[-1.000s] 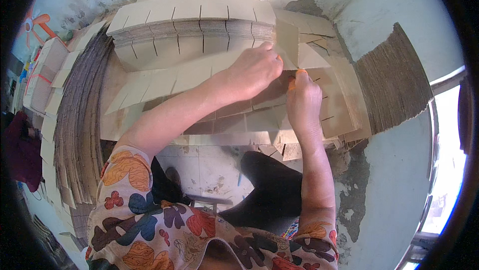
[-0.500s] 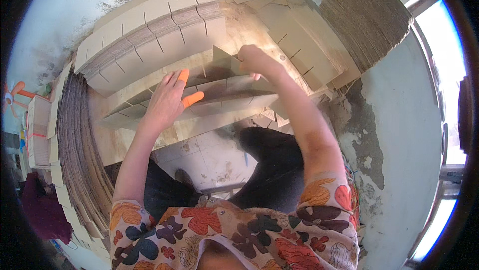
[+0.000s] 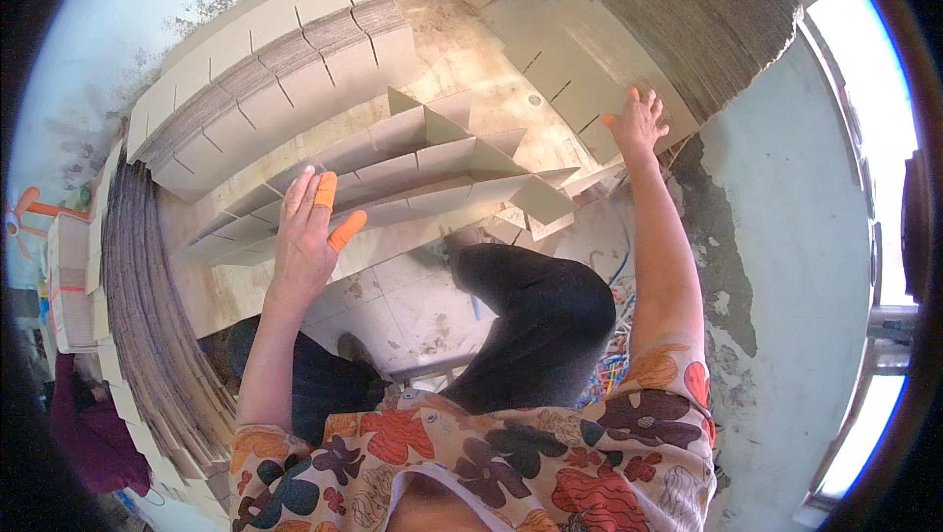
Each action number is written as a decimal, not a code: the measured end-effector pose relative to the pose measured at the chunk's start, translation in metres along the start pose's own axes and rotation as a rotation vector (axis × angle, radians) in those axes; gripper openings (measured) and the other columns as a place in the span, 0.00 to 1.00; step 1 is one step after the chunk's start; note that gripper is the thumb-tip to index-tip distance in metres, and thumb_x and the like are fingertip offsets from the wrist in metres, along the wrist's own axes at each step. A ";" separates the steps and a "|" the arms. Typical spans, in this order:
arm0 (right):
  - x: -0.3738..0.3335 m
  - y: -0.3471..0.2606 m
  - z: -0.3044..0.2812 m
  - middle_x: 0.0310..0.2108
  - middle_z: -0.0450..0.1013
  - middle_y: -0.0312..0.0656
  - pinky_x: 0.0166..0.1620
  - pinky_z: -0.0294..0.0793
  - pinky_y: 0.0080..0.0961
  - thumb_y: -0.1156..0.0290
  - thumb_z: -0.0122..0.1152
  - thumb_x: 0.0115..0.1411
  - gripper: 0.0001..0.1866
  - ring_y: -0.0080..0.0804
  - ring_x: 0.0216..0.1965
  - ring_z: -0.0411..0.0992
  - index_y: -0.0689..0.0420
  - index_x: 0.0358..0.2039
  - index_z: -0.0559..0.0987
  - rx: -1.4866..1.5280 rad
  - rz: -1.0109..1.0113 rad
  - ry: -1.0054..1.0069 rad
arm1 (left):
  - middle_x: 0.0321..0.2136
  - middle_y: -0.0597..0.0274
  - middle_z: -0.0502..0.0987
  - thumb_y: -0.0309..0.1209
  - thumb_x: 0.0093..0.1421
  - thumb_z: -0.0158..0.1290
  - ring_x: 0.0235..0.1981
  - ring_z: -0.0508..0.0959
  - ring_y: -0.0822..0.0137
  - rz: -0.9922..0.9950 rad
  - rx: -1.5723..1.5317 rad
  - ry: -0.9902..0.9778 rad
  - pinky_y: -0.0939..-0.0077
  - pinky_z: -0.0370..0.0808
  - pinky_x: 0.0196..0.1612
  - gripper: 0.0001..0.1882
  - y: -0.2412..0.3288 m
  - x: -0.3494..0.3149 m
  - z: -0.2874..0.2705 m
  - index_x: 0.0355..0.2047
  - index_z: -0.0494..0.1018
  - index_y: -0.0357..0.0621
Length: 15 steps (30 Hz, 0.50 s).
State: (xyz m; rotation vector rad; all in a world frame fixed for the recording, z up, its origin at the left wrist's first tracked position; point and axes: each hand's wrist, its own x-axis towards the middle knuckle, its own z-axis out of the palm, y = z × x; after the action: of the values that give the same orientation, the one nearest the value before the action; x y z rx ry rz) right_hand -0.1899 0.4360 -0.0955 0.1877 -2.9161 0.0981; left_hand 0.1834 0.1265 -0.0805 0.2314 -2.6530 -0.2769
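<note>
My left hand (image 3: 306,235), with orange rubber tips on two fingers, rests flat on the near strips of a cardboard divider grid (image 3: 432,167) that lies partly assembled in front of me. The grid's long slotted strips run left to right with short cross pieces standing in them. My right hand (image 3: 638,122), also with an orange fingertip, reaches far right and touches a slotted cardboard strip (image 3: 575,90) on a flat stack there. Its fingers are spread on the sheet.
A tall pile of slotted strips (image 3: 275,60) lies at the back left. A thick stack of cardboard (image 3: 147,316) curves along the left, another (image 3: 707,11) stands at the upper right. My dark-trousered knee (image 3: 540,306) sits below the grid.
My right hand left the middle of the divider grid and swung out to the right stack. My left hand slid down onto the grid's near strips. The view turned right.
</note>
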 end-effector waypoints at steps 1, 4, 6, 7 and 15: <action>0.000 0.000 0.003 0.61 0.54 0.46 0.57 0.51 0.68 0.62 0.73 0.44 0.34 0.46 0.66 0.48 0.56 0.52 0.69 0.000 -0.010 0.000 | 0.54 0.43 0.68 0.31 0.51 0.61 0.60 0.64 0.50 -0.003 0.000 0.000 0.58 0.63 0.60 0.29 0.000 0.000 0.001 0.52 0.67 0.31; -0.008 -0.011 0.010 0.64 0.52 0.51 0.58 0.51 0.65 0.61 0.71 0.46 0.34 0.48 0.66 0.49 0.59 0.52 0.69 -0.106 -0.091 0.034 | 0.53 0.44 0.69 0.31 0.51 0.61 0.59 0.65 0.49 0.013 0.022 0.022 0.58 0.64 0.60 0.28 -0.001 -0.001 0.004 0.51 0.68 0.32; -0.012 -0.012 0.006 0.58 0.59 0.48 0.55 0.57 0.59 0.65 0.68 0.48 0.29 0.46 0.62 0.56 0.59 0.50 0.70 -0.105 -0.122 0.085 | 0.53 0.45 0.69 0.32 0.51 0.62 0.58 0.66 0.49 0.008 -0.001 0.017 0.57 0.64 0.59 0.27 0.003 0.000 0.003 0.50 0.69 0.32; -0.014 -0.012 0.004 0.55 0.63 0.46 0.54 0.60 0.56 0.66 0.67 0.49 0.27 0.45 0.59 0.60 0.59 0.49 0.70 -0.105 -0.137 0.110 | 0.53 0.46 0.69 0.32 0.51 0.62 0.58 0.66 0.49 0.005 -0.013 0.014 0.57 0.64 0.59 0.27 0.004 0.000 0.002 0.49 0.69 0.32; -0.001 -0.003 0.020 0.40 0.74 0.49 0.45 0.71 0.42 0.69 0.62 0.53 0.17 0.46 0.44 0.73 0.58 0.42 0.70 0.177 -0.132 0.155 | 0.41 0.51 0.77 0.31 0.47 0.64 0.48 0.73 0.53 0.061 0.012 0.118 0.59 0.69 0.50 0.21 -0.006 -0.005 0.019 0.40 0.74 0.34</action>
State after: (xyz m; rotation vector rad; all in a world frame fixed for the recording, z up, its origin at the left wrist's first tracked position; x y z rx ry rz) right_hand -0.1926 0.4314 -0.1150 0.3828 -2.7309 0.3346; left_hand 0.1796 0.1250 -0.1002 0.1651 -2.5401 -0.2211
